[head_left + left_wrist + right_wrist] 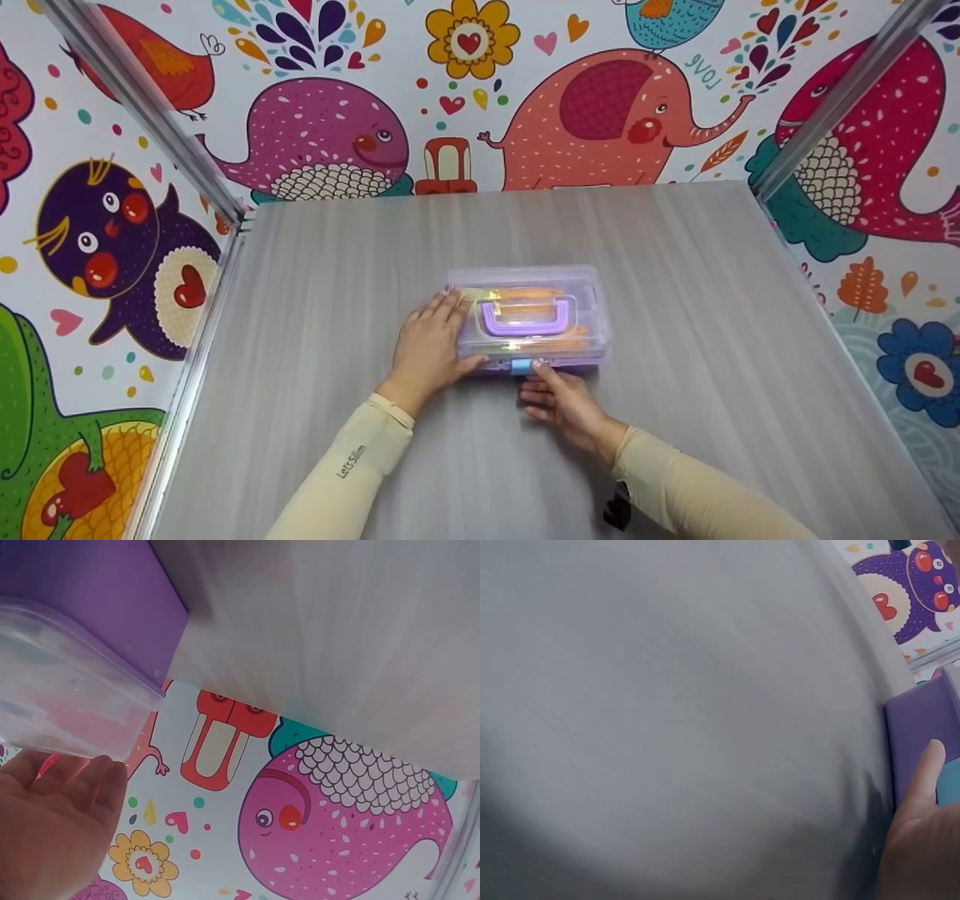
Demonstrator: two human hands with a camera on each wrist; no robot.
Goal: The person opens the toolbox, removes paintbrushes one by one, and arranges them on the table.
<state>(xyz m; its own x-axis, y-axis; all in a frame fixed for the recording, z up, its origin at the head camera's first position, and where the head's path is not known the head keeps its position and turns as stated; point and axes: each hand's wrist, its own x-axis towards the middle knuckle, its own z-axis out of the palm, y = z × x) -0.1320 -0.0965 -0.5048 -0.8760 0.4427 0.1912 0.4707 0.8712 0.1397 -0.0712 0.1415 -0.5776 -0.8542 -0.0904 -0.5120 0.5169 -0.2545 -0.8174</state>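
One purple box (534, 316) is set on the table (322, 277), its left end steadied by the spread left hand (429, 351), its near latch (520, 367) touched by the relaxed right hand (571, 409). Light, stiff, slippery plastic is suggested, best held by both ends.

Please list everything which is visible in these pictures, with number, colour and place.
Box: one, purple with clear lid, on the table
Handle: one, purple, on the lid
Latch: one, blue, box front
Contents: count unclear, orange and yellowish, inside the box
Table: one, grey, under the box
Cartoon-printed walls: three, white with multicoloured pictures, back and both sides
Metal posts: two, silvery, back corners
Black item: one, by the right sleeve
Sleeves: two, cream, forearms
Left hand: one, box's left side
Right hand: one, at the latch
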